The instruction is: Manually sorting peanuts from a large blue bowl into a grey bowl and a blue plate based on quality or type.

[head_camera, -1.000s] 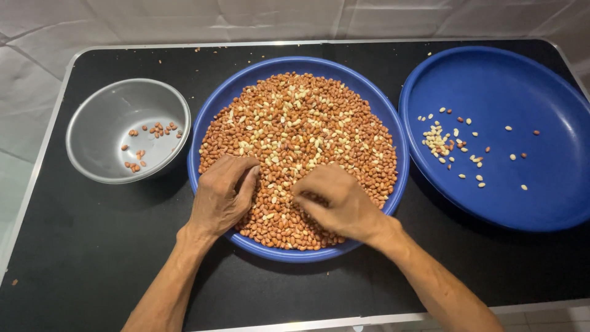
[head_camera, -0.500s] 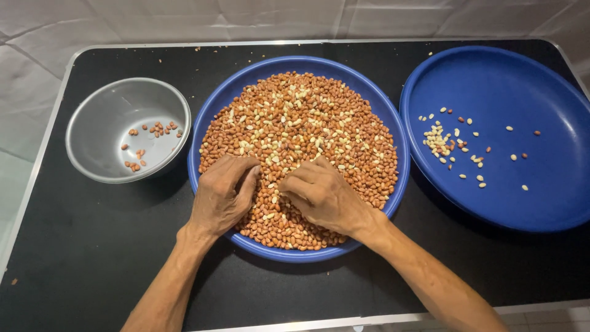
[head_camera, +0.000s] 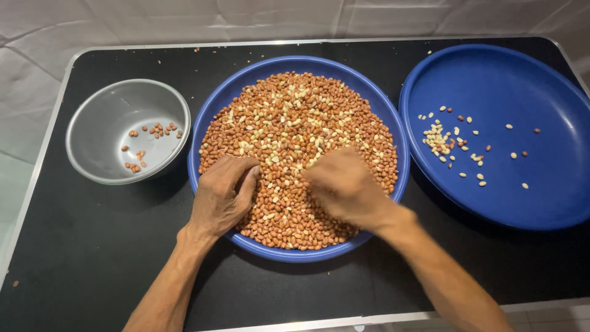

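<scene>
Your left hand lies knuckles up on the near left part of the peanuts, fingers curled down and together into the heap; whether it pinches any nuts is hidden under the hand. Your right hand is blurred, loosely closed over the near right part of the heap; you cannot tell whether the fingers grip anything, since the fingertips are smeared and turned under.

The peanuts fill the middle blue bowl, which sits at the centre of the black counter. Most nuts are reddish brown, with pale skinless ones mixed in, thicker toward the centre. The near rim of this bowl is partly covered by both wrists.

Left of it, close beside but with contact hard to judge, stands a grey metal bowl with a few brown nuts on its floor. On the right, a wide blue tray sits just beside the middle bowl and holds a sparse scatter of mostly pale nuts, bunched at its left side.

A few crumbs dot the counter's far edge. Both forearms are cut off by the bottom of the view
</scene>
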